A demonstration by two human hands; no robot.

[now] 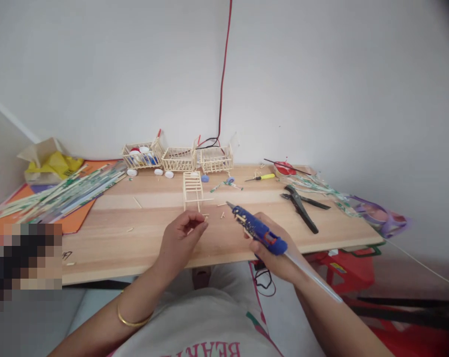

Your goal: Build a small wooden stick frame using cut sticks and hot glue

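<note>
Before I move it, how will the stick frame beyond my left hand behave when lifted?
The stick frame is probably light, mostly open gaps. Being thin-barred, it may snap if squeezed, and the jutting crosspiece could snag.

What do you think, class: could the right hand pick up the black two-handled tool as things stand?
Probably not straight away: the right hand is wrapped around the blue glue gun. The black two-handled tool lies nearby on the table with nothing across it, so the way seems free.
</note>
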